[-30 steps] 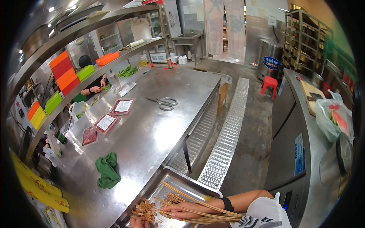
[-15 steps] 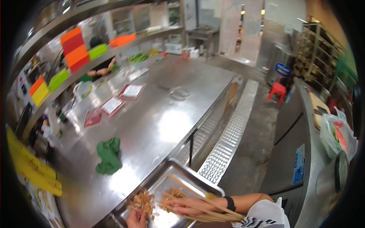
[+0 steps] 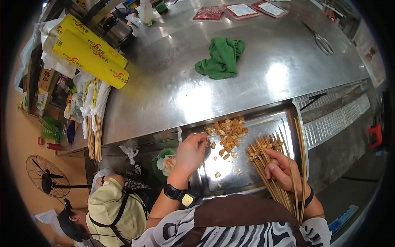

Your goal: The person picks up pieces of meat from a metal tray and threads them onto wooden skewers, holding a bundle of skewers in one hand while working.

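Note:
A metal tray point(image 3: 214, 189) stands against the steel table, with a pile of small brown chopped pieces point(image 3: 228, 133), perhaps meat, at its far side. My left hand point(image 3: 192, 150) is beside the pile, fingertips pinched together; what they hold, if anything, is hard to make out. My right hand point(image 3: 282, 171) is closed around a bundle of bamboo skewers point(image 3: 265, 175) over the tray's right side. Some brown pieces sit on the skewers' upper ends near my right thumb. A few loose skewers point(image 3: 301, 164) lean along the tray's right edge.
On the steel table point(image 3: 156, 82) are a green cloth point(image 3: 222, 57), scissors point(image 3: 324, 43), packs of red meat point(image 3: 207, 13), yellow rolls point(image 3: 90, 53) and bagged skewers point(image 3: 95, 123). Another person point(image 3: 115, 210) is at my left, near a fan point(image 3: 47, 177). A red stool point(image 3: 374, 136) stands right.
My view has swung left and down, bringing the tray, yellow rolls and other person into fuller view. My right hand still grips the skewers; my left stays by the brown pieces.

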Action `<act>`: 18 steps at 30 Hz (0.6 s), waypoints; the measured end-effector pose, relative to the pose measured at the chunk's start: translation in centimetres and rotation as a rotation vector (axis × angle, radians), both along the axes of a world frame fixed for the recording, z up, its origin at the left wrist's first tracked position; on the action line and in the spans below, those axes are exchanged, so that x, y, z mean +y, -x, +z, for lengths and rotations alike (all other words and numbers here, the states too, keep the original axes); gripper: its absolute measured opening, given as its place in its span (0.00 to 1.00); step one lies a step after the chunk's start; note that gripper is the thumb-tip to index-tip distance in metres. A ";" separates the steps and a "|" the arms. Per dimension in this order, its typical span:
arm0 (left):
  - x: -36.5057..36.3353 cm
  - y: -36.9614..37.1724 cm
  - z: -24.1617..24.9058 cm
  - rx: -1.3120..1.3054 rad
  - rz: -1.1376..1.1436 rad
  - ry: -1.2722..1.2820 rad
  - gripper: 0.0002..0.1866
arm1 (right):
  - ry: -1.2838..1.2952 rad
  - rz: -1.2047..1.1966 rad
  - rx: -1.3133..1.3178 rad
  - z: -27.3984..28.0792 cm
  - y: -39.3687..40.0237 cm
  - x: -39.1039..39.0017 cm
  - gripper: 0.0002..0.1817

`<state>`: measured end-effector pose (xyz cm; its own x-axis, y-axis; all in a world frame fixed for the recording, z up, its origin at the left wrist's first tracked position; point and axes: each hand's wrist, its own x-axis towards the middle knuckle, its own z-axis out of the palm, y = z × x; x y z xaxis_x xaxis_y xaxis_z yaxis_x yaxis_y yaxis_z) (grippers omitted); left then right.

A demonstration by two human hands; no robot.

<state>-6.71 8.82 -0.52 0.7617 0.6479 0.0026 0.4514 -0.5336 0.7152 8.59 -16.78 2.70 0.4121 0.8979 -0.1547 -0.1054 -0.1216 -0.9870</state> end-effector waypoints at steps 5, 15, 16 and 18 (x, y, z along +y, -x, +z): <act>-0.7 -0.1 1.0 0.110 -0.071 -0.110 0.08 | 0.010 -0.004 -0.031 -0.1 0.0 -0.1 0.24; -1.0 -0.4 0.9 0.279 -0.047 -0.199 0.12 | 0.018 -0.012 0.023 0.3 0.0 0.0 0.23; -1.0 -0.5 0.7 0.270 -0.059 -0.202 0.14 | 0.016 -0.015 0.022 0.3 0.0 -0.1 0.23; -0.9 -0.5 0.4 0.262 -0.033 -0.191 0.14 | 0.014 -0.012 0.006 0.3 0.0 -0.1 0.23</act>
<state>-6.25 7.87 -0.11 0.7733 0.6293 -0.0774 0.5871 -0.6647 0.4621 8.58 -16.87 3.02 0.4221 0.8906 -0.1694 -0.1129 -0.1338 -0.9846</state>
